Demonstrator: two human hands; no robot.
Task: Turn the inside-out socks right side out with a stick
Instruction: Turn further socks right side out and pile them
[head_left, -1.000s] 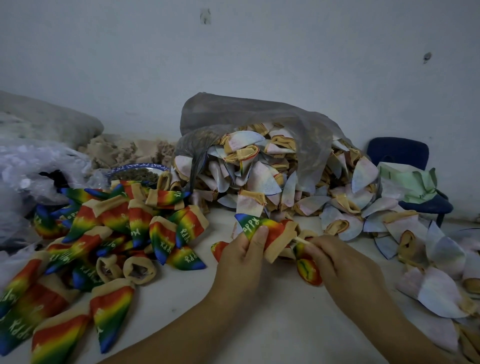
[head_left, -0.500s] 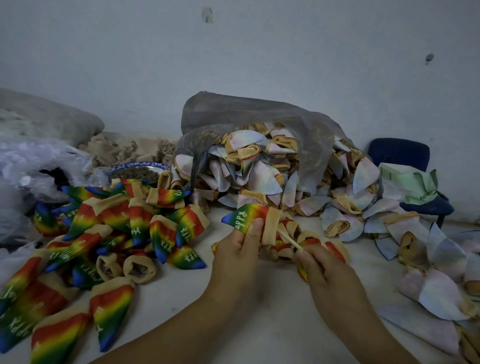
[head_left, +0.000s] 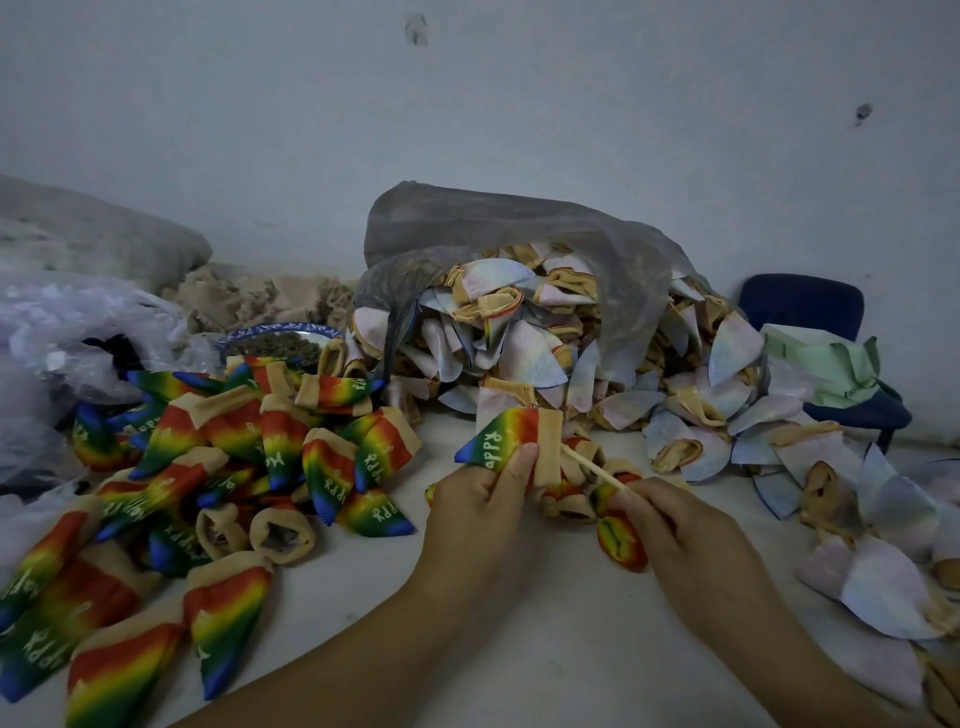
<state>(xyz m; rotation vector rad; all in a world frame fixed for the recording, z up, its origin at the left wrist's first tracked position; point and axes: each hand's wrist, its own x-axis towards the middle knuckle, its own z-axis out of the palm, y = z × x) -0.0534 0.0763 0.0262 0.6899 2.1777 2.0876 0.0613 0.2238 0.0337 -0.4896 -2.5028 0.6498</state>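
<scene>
- I read the left hand (head_left: 478, 499) as closed round a small rainbow-striped sock with a tan cuff and white lettering (head_left: 506, 436). The thumb presses on the sock's front face and the other fingers are curled behind it.
- That sock is held just above the white tabletop (head_left: 519, 649), near the middle of the view. Its blue toe points left and its tan cuff faces right.
- The right hand (head_left: 691, 535) pinches a thin pale wooden stick (head_left: 592, 470) between thumb and fingertips, with the fingers curled tight.
- The stick slopes up and to the left from the right fingertips and meets the tan cuff of the held sock. I cannot tell how far it goes inside.
- A bunched red-and-yellow sock (head_left: 621, 540) lies just under the right fingers. I cannot tell whether the hand grips it.
- More bunched tan-cuffed socks (head_left: 576, 499) lie between the two hands, touching the tabletop.
- A loose heap of rainbow-striped socks turned right side out (head_left: 234, 457) covers the left part of the tabletop.
- A large heap of pale, washed-out inside-out socks with tan cuffs (head_left: 519, 353) spills from a grey translucent plastic bag (head_left: 493, 223) behind the hands and spreads to the right edge.
- A blue-rimmed round plate (head_left: 283, 332) sits behind the rainbow heap, and crumpled clear plastic sheeting (head_left: 78, 332) lies at the far left.
- A dark blue chair (head_left: 800, 306) stands at the right by the wall, with pale green cloth (head_left: 821, 369) on its seat.
</scene>
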